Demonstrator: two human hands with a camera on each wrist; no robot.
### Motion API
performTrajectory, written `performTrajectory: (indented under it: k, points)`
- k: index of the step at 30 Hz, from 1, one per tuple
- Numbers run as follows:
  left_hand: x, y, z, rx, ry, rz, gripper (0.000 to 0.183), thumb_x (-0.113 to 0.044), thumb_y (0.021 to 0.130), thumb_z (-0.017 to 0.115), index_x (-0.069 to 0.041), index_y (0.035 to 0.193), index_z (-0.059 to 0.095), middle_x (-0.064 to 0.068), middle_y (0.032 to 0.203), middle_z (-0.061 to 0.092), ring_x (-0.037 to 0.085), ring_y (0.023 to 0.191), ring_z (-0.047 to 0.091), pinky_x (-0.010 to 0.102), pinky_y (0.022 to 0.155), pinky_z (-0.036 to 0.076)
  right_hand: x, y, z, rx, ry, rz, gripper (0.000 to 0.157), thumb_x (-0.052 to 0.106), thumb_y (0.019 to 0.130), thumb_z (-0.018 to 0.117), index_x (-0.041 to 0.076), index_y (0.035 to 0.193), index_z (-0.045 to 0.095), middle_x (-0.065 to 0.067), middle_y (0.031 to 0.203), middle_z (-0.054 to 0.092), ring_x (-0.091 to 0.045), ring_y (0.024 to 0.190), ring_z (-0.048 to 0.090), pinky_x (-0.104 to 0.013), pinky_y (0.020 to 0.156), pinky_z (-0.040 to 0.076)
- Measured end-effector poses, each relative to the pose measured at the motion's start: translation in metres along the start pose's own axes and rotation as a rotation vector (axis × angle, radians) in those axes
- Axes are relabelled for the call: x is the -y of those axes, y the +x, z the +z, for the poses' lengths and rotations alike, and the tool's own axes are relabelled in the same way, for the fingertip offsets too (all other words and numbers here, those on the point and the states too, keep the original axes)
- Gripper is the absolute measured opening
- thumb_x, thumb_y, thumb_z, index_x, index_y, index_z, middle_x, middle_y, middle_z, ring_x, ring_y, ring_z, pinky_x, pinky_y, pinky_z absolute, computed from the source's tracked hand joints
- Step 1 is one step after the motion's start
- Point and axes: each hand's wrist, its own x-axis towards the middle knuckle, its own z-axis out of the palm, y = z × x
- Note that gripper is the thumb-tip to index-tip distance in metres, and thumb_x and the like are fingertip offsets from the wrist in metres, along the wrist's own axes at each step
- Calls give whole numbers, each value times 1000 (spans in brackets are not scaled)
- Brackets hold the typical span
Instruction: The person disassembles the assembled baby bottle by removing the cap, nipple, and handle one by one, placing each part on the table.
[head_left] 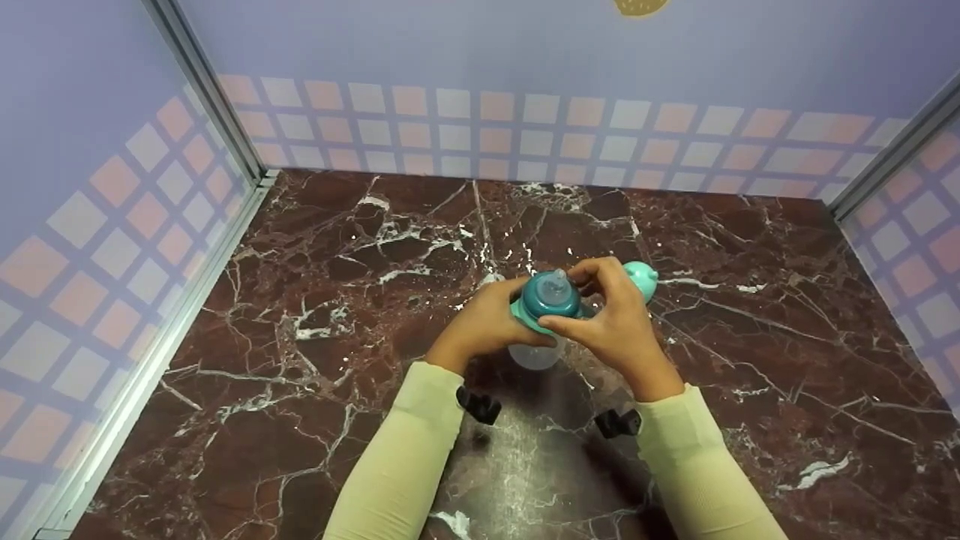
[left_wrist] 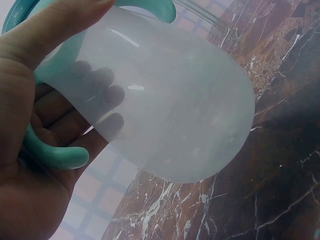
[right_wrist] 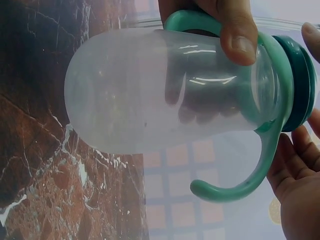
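Observation:
A baby bottle [right_wrist: 117,90] with a frosted clear body is held up off the tabletop. My left hand [head_left: 487,319] grips it near the neck, thumb on one side and fingers behind, showing through the body in both wrist views. Curved mint-green handles [right_wrist: 232,192] stick out from the neck. On top sits a teal collar ring [head_left: 534,301] with a clear nipple [head_left: 556,283] in it. My right hand [head_left: 622,322] pinches the collar between its thumb and curled fingers. Partly hidden behind that hand, a mint-green domed piece [head_left: 642,279] rests on the table.
Dark red marbled tabletop [head_left: 300,420] with white veins spreads around the hands. Lavender panels with a pink and white check pattern [head_left: 495,139] stand at the back and both sides, joined by metal corner posts [head_left: 214,94]. Each wrist carries a small black mount [head_left: 480,406].

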Motion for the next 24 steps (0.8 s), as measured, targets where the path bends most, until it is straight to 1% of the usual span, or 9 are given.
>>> performTrajectory:
  k: [7,13,17,21,24]
  points:
    - [0,0,1,-3,9,-7,64,-29,64,91,-25,122,64,-10,115,68,9,106,62,32,97,49,0,-1,2,13,7,12,61,32,61,92,7,106,59,-6,103,55,-12,91,55,-26,82,49]
    - [1,-1,1,7,6,-1,68,-32,66,90,-26,127,62,-10,117,67,8,108,62,31,97,49,-1,-1,2,28,1,4,56,34,65,90,7,105,60,-5,105,55,-13,95,57,-27,85,52]
    - [1,-1,1,15,17,3,70,-33,66,90,-26,129,60,-9,119,66,8,109,62,31,98,49,-2,-1,2,34,9,-6,54,33,67,89,8,105,61,-4,106,56,-13,96,57,-25,86,52]
    - [2,0,1,16,24,2,71,-32,65,90,-26,129,60,-9,118,66,9,109,62,32,99,48,-2,-1,1,43,38,-4,53,31,68,89,8,106,61,-4,107,57,-12,98,57,-23,88,52]
    - [2,-1,0,14,22,-3,70,-32,65,90,-27,128,61,-10,118,66,8,108,62,32,98,48,-2,-1,1,51,81,-2,52,27,68,89,7,107,61,-4,108,56,-12,99,58,-23,90,52]
